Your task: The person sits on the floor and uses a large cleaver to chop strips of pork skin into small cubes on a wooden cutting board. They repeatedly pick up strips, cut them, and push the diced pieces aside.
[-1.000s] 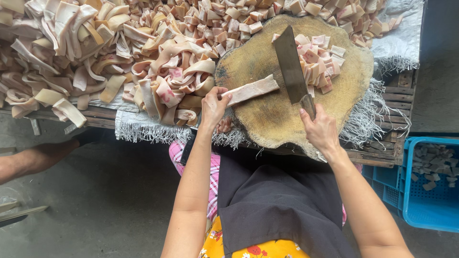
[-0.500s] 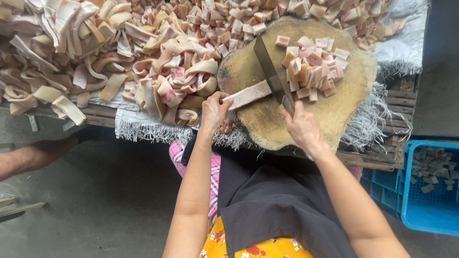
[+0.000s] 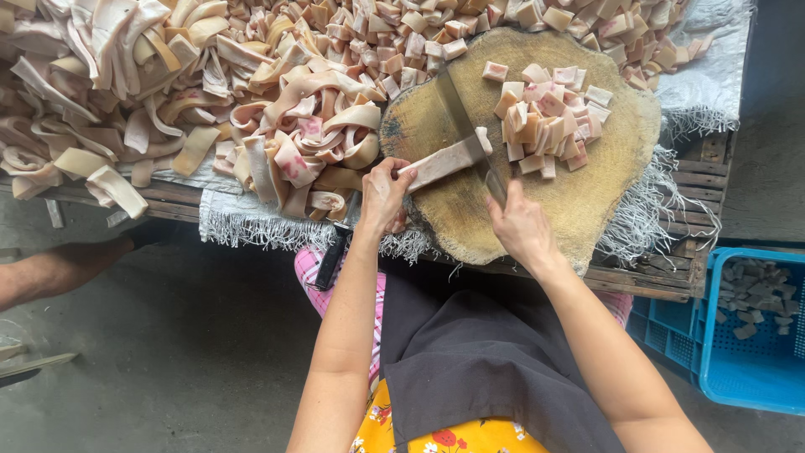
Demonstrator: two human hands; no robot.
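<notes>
My left hand (image 3: 384,195) pins the near end of a pale pink strip of pork skin (image 3: 444,163) flat on a round wooden chopping block (image 3: 587,201). My right hand (image 3: 520,226) grips the handle of a cleaver (image 3: 463,117), whose blade comes down across the strip's far end. A heap of cut cubes (image 3: 549,117) lies on the block just right of the blade.
A big pile of uncut skin strips (image 3: 168,92) covers the wooden table to the left; cut pieces (image 3: 470,21) lie along the back. A blue plastic crate (image 3: 746,335) with pieces sits at lower right. Another person's arm (image 3: 50,273) reaches in at left. A dark knife handle (image 3: 331,256) hangs at the table edge.
The cleaver was raised upright over the block, then swung left and down onto the strip. My left hand has kept holding the strip.
</notes>
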